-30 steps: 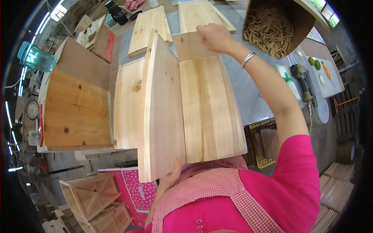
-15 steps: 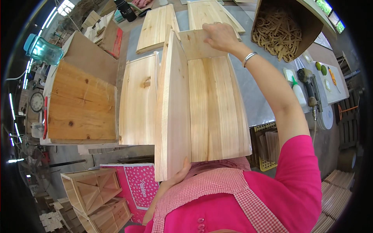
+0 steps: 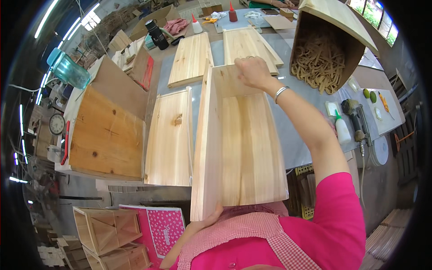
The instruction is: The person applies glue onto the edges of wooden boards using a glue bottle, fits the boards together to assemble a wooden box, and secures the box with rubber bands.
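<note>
A partly built wooden box [image 3: 252, 148] of pale planks lies in front of me at the table's near side. It has a base, an upright board [image 3: 208, 171] on its left and a shorter board [image 3: 223, 80] across its far end. My right hand [image 3: 254, 73] is closed over the top edge of the far board, fingers curled. My left hand [image 3: 213, 216] grips the lower near corner of the left upright board; most of its fingers are hidden beneath the wood. A flat wooden panel [image 3: 167, 144] rests just left of the box.
More panels [image 3: 191, 60] lie behind. A bin of tan curled strips [image 3: 317, 63] stands far right, near a glue bottle [image 3: 343, 129] and a nail gun [image 3: 353, 114]. At left are a knotted wooden box [image 3: 108, 135] and a teal jar [image 3: 69, 69]. Another person's arm [image 3: 270, 3] shows far off.
The whole scene sits lower in the picture, bringing the table's far end, its bottles and another person's arm into view. Both my hands keep their hold on the wooden box.
</note>
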`<state>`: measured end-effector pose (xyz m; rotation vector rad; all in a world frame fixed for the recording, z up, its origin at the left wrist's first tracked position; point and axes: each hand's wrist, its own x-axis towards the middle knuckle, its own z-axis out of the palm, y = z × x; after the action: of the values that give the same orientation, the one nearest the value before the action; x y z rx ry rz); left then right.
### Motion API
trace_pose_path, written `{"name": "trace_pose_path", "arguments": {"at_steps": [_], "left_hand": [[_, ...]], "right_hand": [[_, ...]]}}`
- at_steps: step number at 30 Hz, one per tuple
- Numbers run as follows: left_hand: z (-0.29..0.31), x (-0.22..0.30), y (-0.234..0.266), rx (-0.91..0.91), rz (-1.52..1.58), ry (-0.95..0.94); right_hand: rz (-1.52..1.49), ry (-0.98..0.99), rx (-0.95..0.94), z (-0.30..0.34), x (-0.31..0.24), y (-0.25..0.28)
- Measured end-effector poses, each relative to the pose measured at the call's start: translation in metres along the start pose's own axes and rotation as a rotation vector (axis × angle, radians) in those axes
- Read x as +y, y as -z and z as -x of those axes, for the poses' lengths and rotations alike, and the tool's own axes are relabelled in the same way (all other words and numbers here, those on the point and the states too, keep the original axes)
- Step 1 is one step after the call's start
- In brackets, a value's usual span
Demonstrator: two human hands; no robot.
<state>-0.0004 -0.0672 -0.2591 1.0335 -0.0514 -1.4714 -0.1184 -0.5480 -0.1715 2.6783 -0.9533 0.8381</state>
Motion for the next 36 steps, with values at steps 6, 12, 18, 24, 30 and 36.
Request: {"name": "trace_pose_path", "arguments": {"at_steps": [6,12,18,24,30,36], "left_hand": [[-0.009,0.007,-0.018,0.027,-1.281,-0.703],[0.000,0.023,-0.005,-0.142,-1.366,-0.748],[0.019,0.077,-0.002,-0.046,-1.114,-0.664],[-0.033,0.142,-0.060,-0.062,-0.867,-0.646],[-0.110,0.205,-0.130,-0.146,-0.900,-0.638],[-0.208,0.246,-0.206,-0.092,-1.072,-0.501]], "right_hand": [[-0.015,-0.067,-0.253,-0.007,-0.013,-0.004],[-0.643,-0.506,0.568,0.014,0.047,0.102],[-1.211,-0.650,0.961,0.029,0.129,0.189],[-1.132,-0.737,1.203,0.009,0.130,0.189],[-0.896,-0.475,1.189,0.096,0.052,0.196],[-0.788,-0.733,0.829,0.305,-0.060,0.171]]}}
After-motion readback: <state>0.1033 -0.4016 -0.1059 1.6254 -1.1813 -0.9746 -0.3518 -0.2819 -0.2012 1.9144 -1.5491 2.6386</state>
